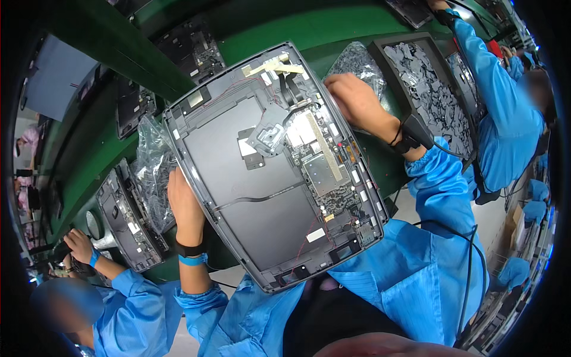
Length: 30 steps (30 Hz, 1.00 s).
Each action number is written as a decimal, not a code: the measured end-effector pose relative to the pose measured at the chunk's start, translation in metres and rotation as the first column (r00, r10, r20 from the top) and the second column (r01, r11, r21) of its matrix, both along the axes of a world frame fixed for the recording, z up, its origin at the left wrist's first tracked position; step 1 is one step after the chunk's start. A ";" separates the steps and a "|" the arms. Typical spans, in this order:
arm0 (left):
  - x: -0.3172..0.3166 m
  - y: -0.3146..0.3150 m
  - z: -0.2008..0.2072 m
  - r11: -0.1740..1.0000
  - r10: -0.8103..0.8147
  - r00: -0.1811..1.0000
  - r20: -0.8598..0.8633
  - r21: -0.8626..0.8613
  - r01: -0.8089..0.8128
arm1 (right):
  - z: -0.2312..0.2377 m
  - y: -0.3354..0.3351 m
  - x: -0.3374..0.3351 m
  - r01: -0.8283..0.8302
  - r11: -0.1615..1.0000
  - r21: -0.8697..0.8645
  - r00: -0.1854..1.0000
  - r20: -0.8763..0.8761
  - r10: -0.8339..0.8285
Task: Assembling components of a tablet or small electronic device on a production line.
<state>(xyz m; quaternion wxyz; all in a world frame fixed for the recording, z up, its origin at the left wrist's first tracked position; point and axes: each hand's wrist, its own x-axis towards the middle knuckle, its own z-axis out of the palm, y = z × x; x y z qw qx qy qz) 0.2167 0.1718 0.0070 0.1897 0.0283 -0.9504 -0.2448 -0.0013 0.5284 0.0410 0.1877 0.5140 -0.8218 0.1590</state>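
Black casing (262, 208) needs steady rim-only support, so my left hand (185, 202) and right hand (360, 102) seemingly grip opposite edges.

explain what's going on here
A person holds an opened tablet-style device with both bare hands. The left hand is at its left side, the right hand at its upper right; their fingertips are mostly hidden. Its inside faces up, with the circuit board exposed. Crumpled clear plastic lies to its left, and another person in blue is at lower left.
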 end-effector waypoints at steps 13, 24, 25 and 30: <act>0.011 -0.009 0.015 0.941 -0.253 0.943 0.217 0.280 0.188 | -0.001 0.021 0.003 0.010 0.994 0.106 0.986 0.167 -0.028; 0.080 -0.099 -0.063 0.833 -0.223 0.864 0.452 0.549 -0.072 | -0.012 0.045 0.012 0.200 0.978 0.058 0.957 0.203 -0.207; 0.076 -0.095 -0.056 0.896 -0.276 0.865 0.420 0.438 0.073 | -0.012 0.050 0.012 0.180 0.982 0.056 0.964 0.191 -0.187; 0.060 -0.094 -0.038 0.931 -0.357 0.812 0.462 0.105 0.349 | -0.009 0.052 0.010 0.132 0.991 0.029 0.975 0.178 -0.135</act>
